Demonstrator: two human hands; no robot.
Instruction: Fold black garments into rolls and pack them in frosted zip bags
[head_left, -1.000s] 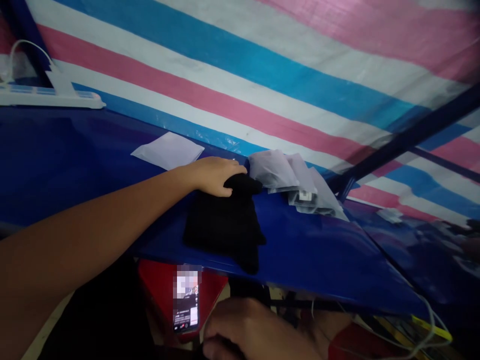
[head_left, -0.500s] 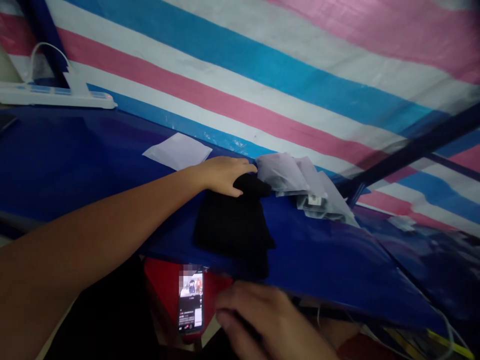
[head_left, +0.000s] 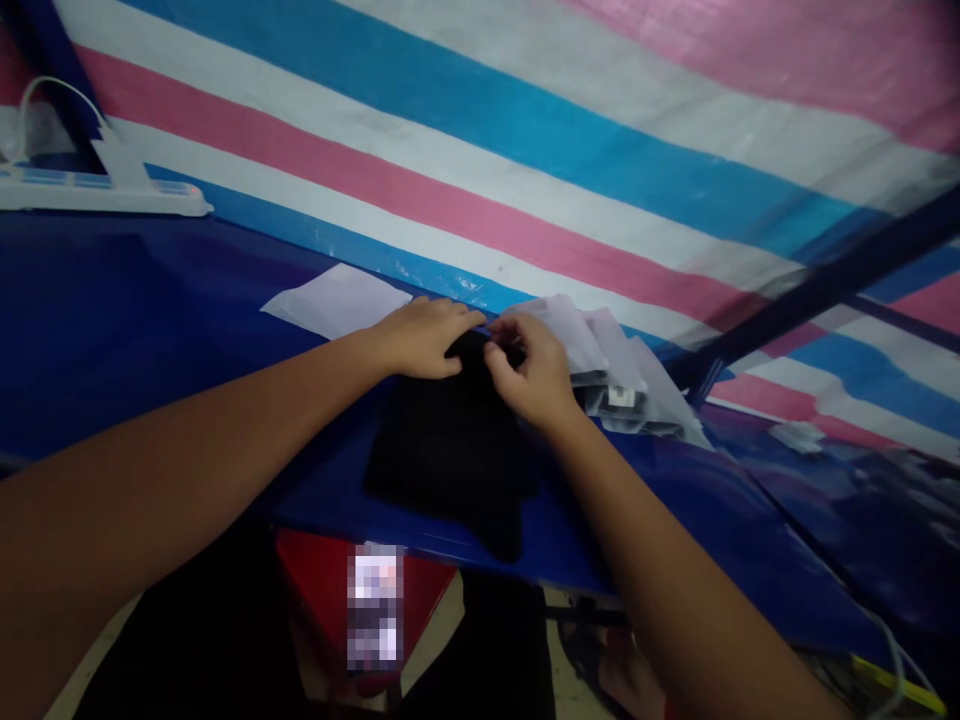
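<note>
1. The left hand reaches in from the lower left on a nearly straight forearm, palm down, fingers curled and pinching the far edge of a folded black cloth
2. The right hand comes in from the lower right, wrist bent, fingertips drawn together and nipping the same far edge just beside the left hand
3. The black cloth lies flat on the glossy blue tabletop, its near end hanging slightly over the front edge
4. A heap of clear plastic bags lies just right of the right hand, touching it
5. A white paper sheet lies left of the left hand; a white power strip sits far left
</note>
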